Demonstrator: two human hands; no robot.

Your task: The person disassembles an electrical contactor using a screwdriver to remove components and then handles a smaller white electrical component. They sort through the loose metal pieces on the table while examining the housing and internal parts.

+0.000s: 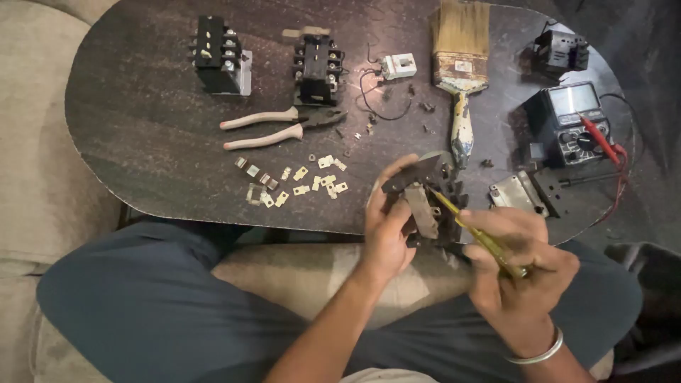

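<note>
- Hands in view: 2, left hand [386, 230] and right hand [514, 266].
- Black contactor blocks standing on the table [142, 128]: 2, the left contactor [218, 57] and the middle contactor [316, 67].
- Dismantled contactor body [422, 195] held in hand: 1.
- Yellow-handled screwdriver [475, 234]: 1.
- Pliers [284, 126], pale handles: 1 pair.
- Paintbrush [461, 64]: 1.
- Multimeter [574, 120]: 1.
- Small white switch unit [399, 66]: 1.
- Small metal contact plates [291, 183]: roughly 15, exact count not resolvable.
- Metal bracelet [539, 351]: 1.
</note>
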